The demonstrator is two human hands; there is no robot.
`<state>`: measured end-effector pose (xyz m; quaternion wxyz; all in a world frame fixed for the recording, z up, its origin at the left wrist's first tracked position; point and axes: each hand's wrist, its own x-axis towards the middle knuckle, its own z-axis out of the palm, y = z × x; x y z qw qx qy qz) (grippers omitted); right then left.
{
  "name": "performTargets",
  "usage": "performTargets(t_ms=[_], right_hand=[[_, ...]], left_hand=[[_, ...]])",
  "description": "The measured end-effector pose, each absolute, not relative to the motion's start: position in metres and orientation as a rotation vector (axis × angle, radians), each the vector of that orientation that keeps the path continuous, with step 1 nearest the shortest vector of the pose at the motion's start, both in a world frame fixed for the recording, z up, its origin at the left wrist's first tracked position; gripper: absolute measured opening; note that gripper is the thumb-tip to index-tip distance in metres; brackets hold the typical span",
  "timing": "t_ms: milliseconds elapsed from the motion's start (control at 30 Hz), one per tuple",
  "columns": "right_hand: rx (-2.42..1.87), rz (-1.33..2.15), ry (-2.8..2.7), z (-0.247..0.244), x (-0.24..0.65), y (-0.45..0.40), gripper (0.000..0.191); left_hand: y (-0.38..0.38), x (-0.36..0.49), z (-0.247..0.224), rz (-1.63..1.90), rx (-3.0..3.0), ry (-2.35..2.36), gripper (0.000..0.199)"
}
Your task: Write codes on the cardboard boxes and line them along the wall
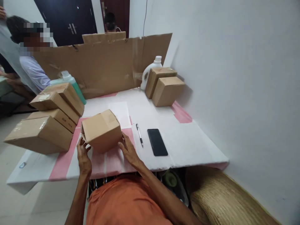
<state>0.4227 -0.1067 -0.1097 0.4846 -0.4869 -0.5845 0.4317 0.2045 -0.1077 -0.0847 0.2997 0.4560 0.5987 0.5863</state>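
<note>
A brown cardboard box [103, 129] is tilted between my two hands above the near part of the table. My left hand [83, 156] is at its left end, by an edge where a flap stands a little apart, with the fingers curved against the cardboard. On the box's right side, my right hand [128, 150] presses with its fingertips near the lower corner. A black-and-white pen [139, 135] lies to the right of the box, and a black phone [157, 142] rests beyond the pen. Behind the box is a white sheet [120, 112].
Several cardboard boxes [50, 134] and a green bottle [78, 89] stand at the left. Two boxes [168, 92] and a white jug [150, 70] are at the back right. A cardboard panel [105, 67] spans the table's back; a person [35, 68] is beyond it.
</note>
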Motion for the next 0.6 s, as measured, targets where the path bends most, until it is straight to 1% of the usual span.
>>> performTargets(t_ms=[133,267,433,600], right_hand=[[-1.183,1.054,-1.373,-0.12,0.42,-0.091,0.059],[-1.155,1.129,-1.254,-0.123,0.43,-0.078,0.051],[-1.095,1.313,-1.149,-0.119,0.452,-0.07,0.059],[-1.033,1.38,-1.112,-0.109,0.458,-0.074,0.065]], left_hand=[[-0.066,0.199,-0.079,1.419,1.332,1.588,0.065],[-0.073,0.203,-0.067,1.3,1.44,1.503,0.068],[-0.121,0.221,-0.051,1.195,1.788,1.46,0.06],[-0.137,0.241,-0.044,1.188,1.892,1.548,0.08]])
